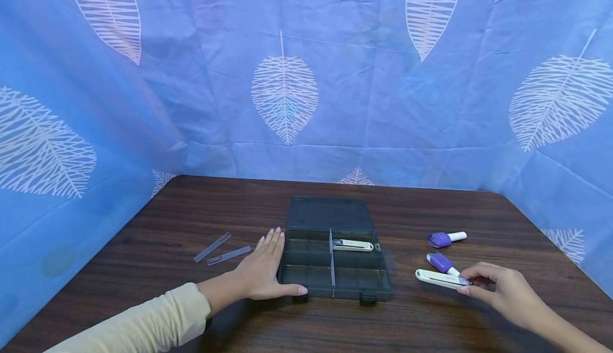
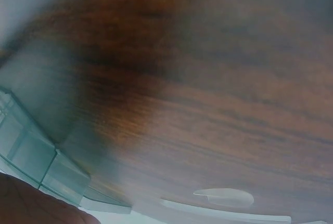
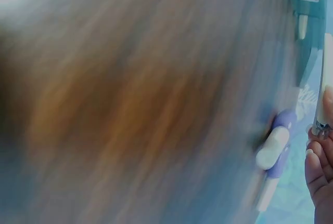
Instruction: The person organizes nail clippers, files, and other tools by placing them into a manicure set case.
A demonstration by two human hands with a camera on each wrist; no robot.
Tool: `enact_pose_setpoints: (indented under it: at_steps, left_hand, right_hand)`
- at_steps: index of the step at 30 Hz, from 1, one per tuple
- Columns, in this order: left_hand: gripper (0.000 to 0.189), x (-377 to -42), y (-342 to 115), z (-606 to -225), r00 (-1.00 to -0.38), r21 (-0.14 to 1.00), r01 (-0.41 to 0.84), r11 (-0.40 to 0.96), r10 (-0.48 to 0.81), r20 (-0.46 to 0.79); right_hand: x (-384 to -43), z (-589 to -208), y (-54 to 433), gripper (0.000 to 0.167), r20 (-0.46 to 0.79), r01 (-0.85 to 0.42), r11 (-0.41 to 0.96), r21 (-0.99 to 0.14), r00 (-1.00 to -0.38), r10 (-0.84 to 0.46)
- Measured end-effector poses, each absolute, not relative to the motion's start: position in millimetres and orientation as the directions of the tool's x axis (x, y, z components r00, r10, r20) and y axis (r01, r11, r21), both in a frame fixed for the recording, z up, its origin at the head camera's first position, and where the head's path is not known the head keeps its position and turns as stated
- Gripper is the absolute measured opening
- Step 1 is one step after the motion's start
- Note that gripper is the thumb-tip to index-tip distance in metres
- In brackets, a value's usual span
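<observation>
The cream, slim nail clipper (image 1: 440, 278) sits pinched by one end in my right grip (image 1: 500, 289), right of the box. Just behind it lies a purple nail polish bottle with a white cap (image 1: 441, 262); a second such bottle (image 1: 445, 239) is farther back. My left grip (image 1: 265, 273), fingers straight, rests against the dark translucent plastic compartment box (image 1: 354, 278), whose back right compartment holds another cream clipper (image 1: 353, 245). Two clear flat plastic strips (image 1: 229, 255) lie leftward on the dark wood-grain tabletop (image 1: 268, 334).
</observation>
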State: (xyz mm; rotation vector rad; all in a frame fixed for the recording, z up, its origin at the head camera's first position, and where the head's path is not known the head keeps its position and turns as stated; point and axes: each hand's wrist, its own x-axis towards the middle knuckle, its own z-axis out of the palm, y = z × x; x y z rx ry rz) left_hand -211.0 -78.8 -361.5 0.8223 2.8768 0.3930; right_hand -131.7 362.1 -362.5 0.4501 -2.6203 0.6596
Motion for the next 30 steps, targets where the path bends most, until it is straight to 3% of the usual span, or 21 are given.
enact_pose_setpoints:
  at_steps: [5,16,30]
  left_hand:
    - [0.112,-210.2,-79.2,-361.0,-0.844,0.278,0.504,0.818,0.535,-0.042]
    - [0.112,-209.5,-78.7,-360.2,-0.844,0.277,0.506,0.817,0.536,-0.039]
    - [0.111,-209.9,-79.6,-359.5,-0.841,0.278,0.509,0.814,0.539,-0.039]
  right_hand:
    - [-139.5,-356.4,346.0,0.016,0.454,-0.401,0.825,-0.399,-0.868,-0.202]
    - [-159.7,-345.2,312.1,0.018,0.548,-0.49,0.793,-0.361,-0.8,-0.244]
    - [-181.1,-339.7,278.7,0.014,0.54,-0.519,0.771,-0.369,-0.795,-0.277]
